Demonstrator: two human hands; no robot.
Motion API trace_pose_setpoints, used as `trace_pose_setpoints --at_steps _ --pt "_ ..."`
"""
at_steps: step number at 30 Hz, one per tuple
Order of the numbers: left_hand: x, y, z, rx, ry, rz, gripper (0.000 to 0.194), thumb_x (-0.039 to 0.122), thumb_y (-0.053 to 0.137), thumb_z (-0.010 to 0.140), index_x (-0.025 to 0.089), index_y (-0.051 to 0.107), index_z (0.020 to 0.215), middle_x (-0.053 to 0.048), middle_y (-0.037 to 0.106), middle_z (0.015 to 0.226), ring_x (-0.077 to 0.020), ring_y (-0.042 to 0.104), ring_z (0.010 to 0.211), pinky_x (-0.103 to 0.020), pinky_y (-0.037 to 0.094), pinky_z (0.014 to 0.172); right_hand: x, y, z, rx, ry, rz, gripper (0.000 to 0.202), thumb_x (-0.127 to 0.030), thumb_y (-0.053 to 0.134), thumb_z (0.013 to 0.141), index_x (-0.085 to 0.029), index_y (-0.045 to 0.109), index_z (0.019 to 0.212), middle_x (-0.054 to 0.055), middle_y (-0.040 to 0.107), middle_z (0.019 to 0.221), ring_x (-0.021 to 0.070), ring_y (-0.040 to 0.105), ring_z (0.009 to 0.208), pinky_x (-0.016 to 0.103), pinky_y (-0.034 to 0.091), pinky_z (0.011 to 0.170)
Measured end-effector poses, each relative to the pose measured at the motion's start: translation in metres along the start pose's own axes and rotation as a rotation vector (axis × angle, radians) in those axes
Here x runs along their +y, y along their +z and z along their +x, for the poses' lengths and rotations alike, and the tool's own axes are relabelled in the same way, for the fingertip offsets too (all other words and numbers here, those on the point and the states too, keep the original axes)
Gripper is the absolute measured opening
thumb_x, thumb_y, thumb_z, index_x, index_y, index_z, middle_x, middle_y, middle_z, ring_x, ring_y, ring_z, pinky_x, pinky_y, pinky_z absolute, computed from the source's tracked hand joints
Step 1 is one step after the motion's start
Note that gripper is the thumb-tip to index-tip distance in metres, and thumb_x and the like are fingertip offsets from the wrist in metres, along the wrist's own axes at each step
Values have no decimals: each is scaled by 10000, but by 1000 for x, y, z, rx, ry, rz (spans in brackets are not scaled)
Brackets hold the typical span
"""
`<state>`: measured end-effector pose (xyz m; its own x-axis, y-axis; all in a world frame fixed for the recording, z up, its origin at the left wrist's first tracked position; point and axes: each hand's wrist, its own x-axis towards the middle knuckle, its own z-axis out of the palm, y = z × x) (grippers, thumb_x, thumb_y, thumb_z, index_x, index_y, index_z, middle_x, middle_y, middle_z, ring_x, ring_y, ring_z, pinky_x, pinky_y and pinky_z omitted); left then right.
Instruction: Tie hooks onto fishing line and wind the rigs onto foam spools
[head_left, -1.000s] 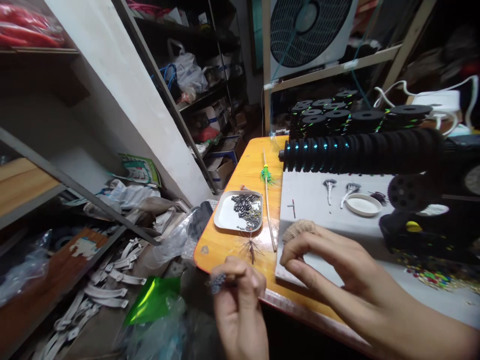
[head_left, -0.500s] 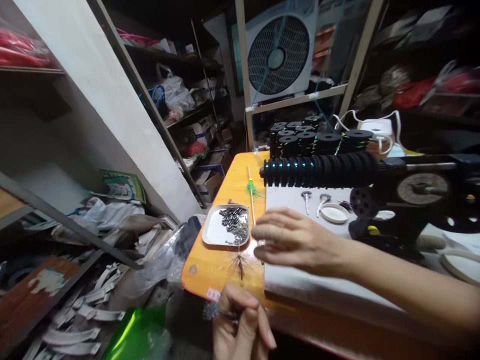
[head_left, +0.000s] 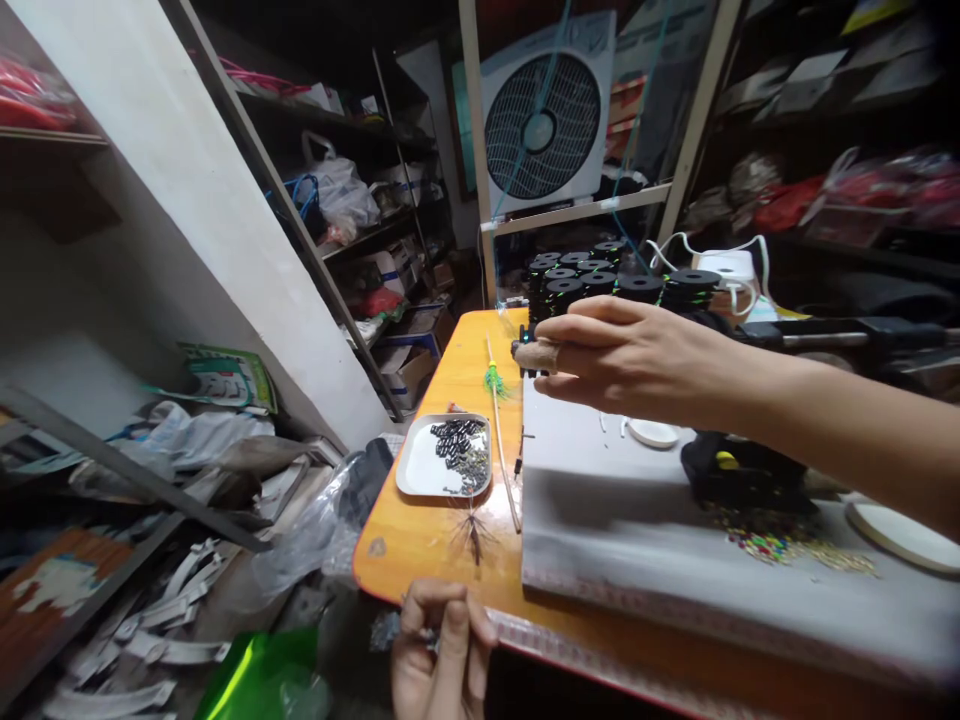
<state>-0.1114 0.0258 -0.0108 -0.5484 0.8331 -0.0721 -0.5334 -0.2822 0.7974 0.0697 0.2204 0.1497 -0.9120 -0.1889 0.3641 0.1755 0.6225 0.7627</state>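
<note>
My left hand [head_left: 442, 650] is at the table's front edge, its thumb and fingers pressed together on something too small to make out. A dark feathery piece with thin spread strands [head_left: 474, 535] stands just above its fingertips. My right hand [head_left: 611, 350] is over the end of the black spool-lined rod [head_left: 525, 350], with a wrapped finger reaching to the tip; whether it grips anything is hidden. A white tray [head_left: 409, 470] of black and metal small parts lies on the orange table [head_left: 390, 520]. A thin stick [head_left: 504, 460] with a green tuft [head_left: 493, 380] lies beside it.
Stacked black spools [head_left: 592, 285] stand at the back, before a box fan [head_left: 544, 125]. Colourful beads [head_left: 765, 545] and round white lids [head_left: 907, 535] lie on the grey surface [head_left: 600, 530] at right. Shelves flank the table.
My right hand has moved up from beside the tray to the end of the rod, now covering much of it. My left hand stays pinched, slightly further left in view. The view has shifted a little.
</note>
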Motion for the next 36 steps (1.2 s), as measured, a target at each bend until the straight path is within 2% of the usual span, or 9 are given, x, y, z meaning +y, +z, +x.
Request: trace_pose_setpoints --at_steps 4,8,12,15,18,23,28,33,36 --pt "-1 2 1 12 -2 15 299 379 897 607 183 705 724 24 627 528 33 419 353 -44 284 401 -1 -1 7 -14 -62 -44 378 -27 328 968 -162 682 973 76 670 1084 232 566 1128 434 506 983" --pt "-3 1 0 9 -8 19 303 382 888 625 176 696 736 28 629 540 37 401 360 -58 293 416 4 0 13 -63 -33 32 338 -86 356 983 -162 680 920 80 664 1054 255 573 1112 458 513 964" --pt "-5 0 0 -1 -5 53 293 390 864 666 177 688 762 28 634 570 35 394 378 -67 287 426 2 1 15 -70 -43 193 353 -147 352 1003 -162 684 885 76 673 1064 257 568 1114 482 421 1076" --pt "-6 -3 2 -18 13 116 264 398 825 720 181 691 790 25 646 625 32 391 393 -85 284 432 -24 -2 13 -75 2 385 328 -175 381 1003 -186 699 921 67 673 1114 249 572 1089 485 389 1092" --pt "-5 -9 4 -14 58 248 219 384 761 802 201 731 918 49 570 549 8 370 413 -115 330 473 -71 -8 8 -55 38 561 322 -130 388 990 -182 695 903 66 691 984 204 608 921 400 494 927" --pt "-1 -25 1 -2 211 470 226 389 719 835 225 755 986 -54 651 1065 3 426 481 -185 362 485 -130 -14 2 -10 215 722 374 -108 318 1007 -159 678 919 77 670 839 170 578 751 336 499 743" --pt "5 -28 -17 -242 -49 473 398 517 636 866 154 751 981 -46 630 794 -22 369 479 -205 277 475 -145 -10 1 107 300 772 269 -162 424 999 -138 670 892 57 657 783 179 578 745 349 483 749" --pt "12 -21 -29 -208 -252 491 428 538 706 795 111 739 813 -12 578 558 -28 277 443 -211 174 455 -156 -3 -1 126 275 791 215 -114 465 960 -119 672 906 85 672 850 203 583 779 374 475 743" --pt "14 -27 -31 -193 -297 582 360 486 735 781 128 723 742 1 551 507 -49 332 445 -201 201 455 -160 -4 -1 128 273 788 225 -103 460 956 -127 674 891 84 673 846 201 580 758 379 477 742"
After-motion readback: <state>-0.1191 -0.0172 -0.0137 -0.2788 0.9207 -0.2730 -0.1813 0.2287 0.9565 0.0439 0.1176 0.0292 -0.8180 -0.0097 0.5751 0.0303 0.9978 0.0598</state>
